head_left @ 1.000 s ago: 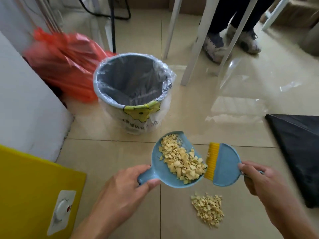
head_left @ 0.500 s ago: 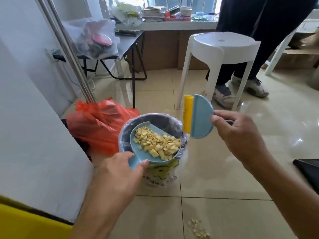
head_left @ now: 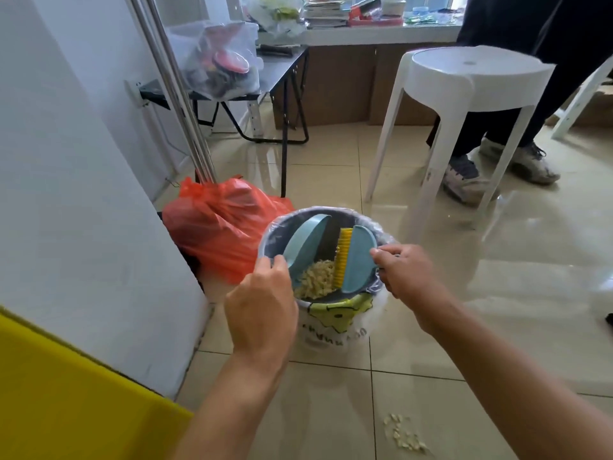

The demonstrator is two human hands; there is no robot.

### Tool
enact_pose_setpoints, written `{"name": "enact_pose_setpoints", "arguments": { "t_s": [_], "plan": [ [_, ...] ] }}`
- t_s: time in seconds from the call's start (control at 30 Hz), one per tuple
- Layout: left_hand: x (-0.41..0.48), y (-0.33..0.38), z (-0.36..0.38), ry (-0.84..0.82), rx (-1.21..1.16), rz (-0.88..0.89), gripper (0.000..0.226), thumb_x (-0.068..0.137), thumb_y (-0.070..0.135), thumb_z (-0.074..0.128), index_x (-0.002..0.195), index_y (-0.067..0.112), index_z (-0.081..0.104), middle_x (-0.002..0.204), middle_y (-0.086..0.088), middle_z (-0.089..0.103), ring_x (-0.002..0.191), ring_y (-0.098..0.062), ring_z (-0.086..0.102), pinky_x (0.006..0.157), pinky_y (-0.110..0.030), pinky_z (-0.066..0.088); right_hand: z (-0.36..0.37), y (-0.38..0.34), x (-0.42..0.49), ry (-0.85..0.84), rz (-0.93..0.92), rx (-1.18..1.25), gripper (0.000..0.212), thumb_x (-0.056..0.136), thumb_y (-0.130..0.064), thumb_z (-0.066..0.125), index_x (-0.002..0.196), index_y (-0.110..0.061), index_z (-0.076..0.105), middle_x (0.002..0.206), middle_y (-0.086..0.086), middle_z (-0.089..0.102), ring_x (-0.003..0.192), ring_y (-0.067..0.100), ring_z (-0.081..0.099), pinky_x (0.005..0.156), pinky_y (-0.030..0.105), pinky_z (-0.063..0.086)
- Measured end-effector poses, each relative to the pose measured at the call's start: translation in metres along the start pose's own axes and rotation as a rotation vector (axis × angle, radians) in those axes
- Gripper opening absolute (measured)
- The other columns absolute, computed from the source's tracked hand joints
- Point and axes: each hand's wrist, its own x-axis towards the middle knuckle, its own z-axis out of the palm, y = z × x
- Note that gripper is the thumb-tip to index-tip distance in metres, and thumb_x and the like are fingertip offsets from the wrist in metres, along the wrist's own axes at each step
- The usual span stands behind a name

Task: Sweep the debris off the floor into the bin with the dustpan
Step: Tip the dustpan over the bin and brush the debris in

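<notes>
Head view: the left hand (head_left: 262, 313) grips the tipped dustpan (head_left: 306, 245) by its handle over the bin (head_left: 335, 310), long axis running from the near-left rim up toward the far rim, while the right hand (head_left: 406, 277) holds the brush (head_left: 355, 260). Best to keep the pan steep and brush downward — debris (head_left: 315, 278) is spilling inside, 1 patch (head_left: 406, 436) remains on the floor.

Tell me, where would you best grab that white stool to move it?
Probably the white stool by the rim of its round seat, coming from above on the near side. Its seat is flat and bare, and the splayed legs offer a poorer hold.
</notes>
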Motion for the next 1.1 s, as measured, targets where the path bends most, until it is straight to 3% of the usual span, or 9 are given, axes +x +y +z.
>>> {"name": "enact_pose_setpoints", "arguments": {
  "t_s": [0.23, 0.3, 0.37, 0.47, 0.53, 0.63, 0.93, 1.0, 1.1],
  "plan": [
    [0.001, 0.005, -0.003, 0.091, -0.248, -0.021, 0.044, 0.082, 0.024, 0.084, 0.124, 0.015, 0.073, 0.095, -0.003, 0.076, 0.075, -0.025, 0.077, 0.061, -0.034, 0.061, 0.005, -0.015, -0.018, 0.057, -0.177, 0.059, 0.033, 0.103, -0.026, 0.051, 0.075, -0.031, 0.067, 0.047, -0.021, 0.055, 0.053, 0.001, 0.053, 0.052, 0.017, 0.041],
    [0.003, 0.006, -0.003, 0.127, -0.247, -0.003, 0.047, 0.084, 0.021, 0.082, 0.128, 0.015, 0.071, 0.101, -0.003, 0.076, 0.078, -0.025, 0.077, 0.064, -0.034, 0.062, 0.009, -0.020, -0.022, 0.080, -0.218, 0.030, 0.036, 0.103, -0.026, 0.050, 0.073, -0.029, 0.069, 0.050, -0.021, 0.059, 0.054, -0.002, 0.057, 0.049, 0.015, 0.043],
    [0.005, 0.007, -0.005, 0.142, -0.258, 0.004, 0.047, 0.085, 0.021, 0.080, 0.131, 0.015, 0.069, 0.104, -0.003, 0.075, 0.080, -0.026, 0.077, 0.065, -0.036, 0.062, 0.014, -0.024, -0.024, 0.080, -0.224, 0.016, 0.036, 0.102, -0.026, 0.053, 0.073, -0.021, 0.073, 0.057, -0.009, 0.066, 0.059, 0.010, 0.062, 0.057, 0.030, 0.052],
    [0.007, 0.009, -0.007, 0.137, -0.340, 0.006, 0.048, 0.088, 0.024, 0.076, 0.134, 0.015, 0.066, 0.109, -0.005, 0.074, 0.091, -0.027, 0.075, 0.075, -0.039, 0.063, 0.018, -0.023, -0.025, 0.047, -0.217, 0.016, 0.036, 0.096, -0.025, 0.057, 0.065, -0.028, 0.074, 0.073, 0.010, 0.074, 0.070, 0.031, 0.069, 0.063, 0.048, 0.058],
    [0.007, 0.006, -0.006, 0.133, -0.428, -0.006, 0.045, 0.088, 0.023, 0.077, 0.131, 0.015, 0.068, 0.110, -0.004, 0.075, 0.095, -0.024, 0.073, 0.078, -0.033, 0.059, 0.017, -0.021, -0.021, 0.030, -0.219, -0.055, 0.029, 0.091, -0.025, 0.057, 0.072, -0.018, 0.079, 0.077, 0.019, 0.072, 0.070, 0.035, 0.069, 0.059, 0.048, 0.057],
    [0.004, -0.006, -0.004, 0.117, -0.514, -0.065, 0.038, 0.088, 0.028, 0.076, 0.125, 0.020, 0.073, 0.104, 0.000, 0.077, 0.091, -0.017, 0.071, 0.070, -0.020, 0.047, 0.010, -0.018, -0.008, 0.024, -0.205, -0.179, 0.027, 0.088, -0.023, 0.060, 0.078, -0.008, 0.080, 0.065, 0.008, 0.073, 0.064, 0.020, 0.072, 0.056, 0.044, 0.059],
    [0.005, -0.013, 0.004, 0.162, -0.625, -0.109, 0.044, 0.090, 0.034, 0.074, 0.132, 0.021, 0.070, 0.112, 0.001, 0.077, 0.095, -0.016, 0.071, 0.081, -0.033, 0.062, 0.003, -0.011, 0.007, -0.029, -0.255, -0.480, 0.032, 0.084, -0.036, 0.059, 0.079, -0.012, 0.080, 0.069, 0.009, 0.074, 0.064, 0.026, 0.069, 0.049, 0.042, 0.055],
    [0.009, -0.012, 0.000, 0.170, -0.688, -0.144, 0.041, 0.090, 0.032, 0.075, 0.128, 0.019, 0.072, 0.113, 0.003, 0.078, 0.089, -0.011, 0.071, 0.076, -0.025, 0.060, 0.004, -0.013, 0.007, -0.036, -0.254, -0.492, 0.029, 0.085, -0.035, 0.061, 0.080, -0.015, 0.081, 0.073, 0.008, 0.075, 0.068, 0.023, 0.070, 0.052, 0.040, 0.057],
    [0.009, -0.012, -0.001, 0.155, -0.746, -0.193, 0.029, 0.091, 0.028, 0.075, 0.118, 0.016, 0.076, 0.100, 0.009, 0.077, 0.068, 0.004, 0.060, 0.056, -0.002, 0.042, 0.004, -0.014, 0.010, -0.024, -0.257, -0.486, 0.028, 0.086, -0.035, 0.062, 0.083, -0.015, 0.082, 0.078, 0.010, 0.076, 0.071, 0.022, 0.072, 0.056, 0.044, 0.061]
  ]
}}
